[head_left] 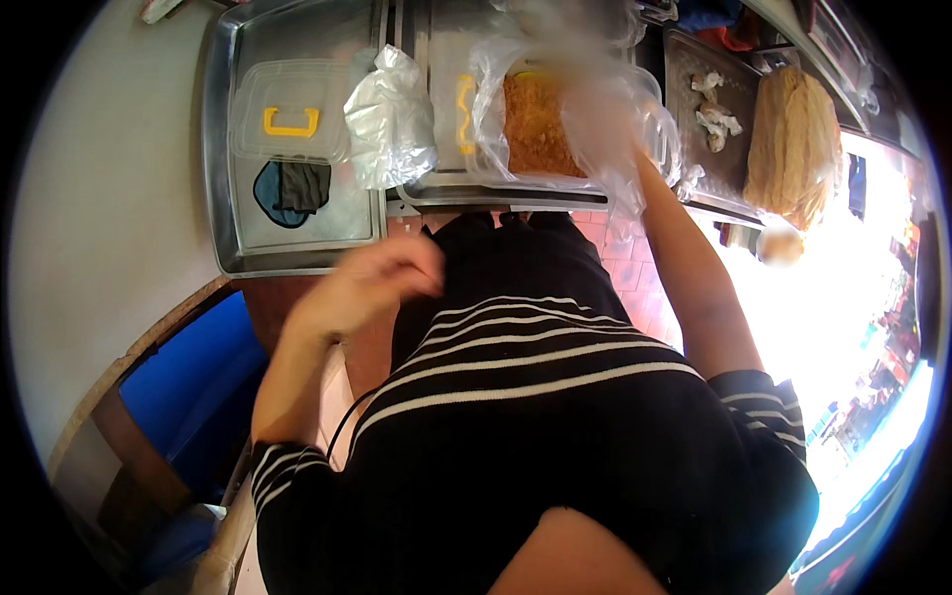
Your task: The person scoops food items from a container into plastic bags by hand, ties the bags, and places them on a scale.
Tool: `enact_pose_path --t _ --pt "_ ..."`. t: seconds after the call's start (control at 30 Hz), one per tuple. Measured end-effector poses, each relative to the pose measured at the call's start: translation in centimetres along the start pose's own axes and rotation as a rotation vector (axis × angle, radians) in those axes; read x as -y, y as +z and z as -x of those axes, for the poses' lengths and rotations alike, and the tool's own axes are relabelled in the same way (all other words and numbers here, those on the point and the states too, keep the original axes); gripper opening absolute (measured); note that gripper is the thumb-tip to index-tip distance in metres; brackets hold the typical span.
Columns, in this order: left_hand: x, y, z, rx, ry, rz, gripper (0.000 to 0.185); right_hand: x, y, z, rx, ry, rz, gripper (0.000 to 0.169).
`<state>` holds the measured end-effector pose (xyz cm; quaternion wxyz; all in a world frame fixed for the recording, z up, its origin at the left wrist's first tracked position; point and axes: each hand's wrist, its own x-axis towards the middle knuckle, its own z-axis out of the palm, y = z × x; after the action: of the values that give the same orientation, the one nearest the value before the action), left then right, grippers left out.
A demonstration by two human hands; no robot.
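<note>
A plastic tub (487, 167) lined with a clear plastic bag (491, 67) holds coarse orange-brown powder (539, 126). My right hand (602, 97) is over the right side of the tub, blurred and partly hidden by the plastic; its fingers cannot be made out. My left hand (394, 268) is raised in front of my body, off the trays, with its fingers curled and blurred by motion. Left of the tub stands a crumpled silvery bag (390, 123). A clear lid with a yellow handle (291, 123) lies farther left, above a dark folded cloth (294, 190).
Metal trays (297, 260) line the counter. At the right, a dark tray (732, 167) holds several crumpled white scraps (715, 123), beside a large plastic-wrapped tan bundle (794, 145). A blue container (197, 379) stands low at the left. Bright light comes from the right.
</note>
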<state>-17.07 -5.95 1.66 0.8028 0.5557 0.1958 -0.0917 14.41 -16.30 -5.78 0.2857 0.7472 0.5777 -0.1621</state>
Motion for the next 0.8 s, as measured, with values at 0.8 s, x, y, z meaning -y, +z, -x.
enact_pose_path --t 0.8 --pt "7.4 -1.2 -11.5 -0.263 -0.206 0.274 0.031 2.4 12.9 -2.2 -0.208 -0.160 -0.677 0.032"
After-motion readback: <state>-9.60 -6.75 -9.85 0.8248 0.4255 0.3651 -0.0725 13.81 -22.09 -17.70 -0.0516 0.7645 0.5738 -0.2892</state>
